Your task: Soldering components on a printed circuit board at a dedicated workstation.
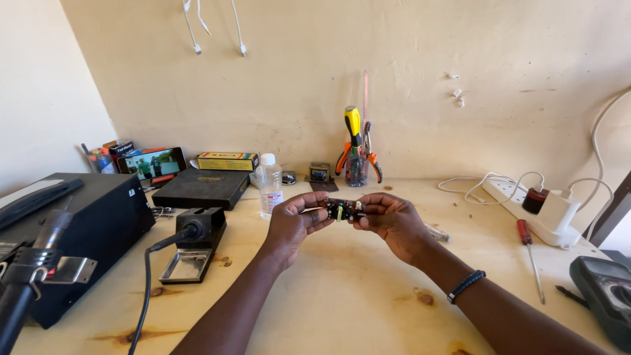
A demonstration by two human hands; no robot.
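Note:
Both hands hold a small dark circuit board (344,209) above the middle of the wooden workbench (342,302). My left hand (296,222) pinches its left end with thumb and fingers. Gripping the right end is my right hand (392,220), which wears a dark beaded bracelet at the wrist. The board carries small components, one of them yellow-green, and is held level at about the height of the plastic bottle (269,186) behind it.
A soldering iron stand (195,244) with its cable and a black station box (79,227) sit left. A phone (152,163), black case (202,187), tool jar with pliers (356,161), power strip with chargers (539,210), red screwdriver (529,253) and multimeter (608,296) ring the bench.

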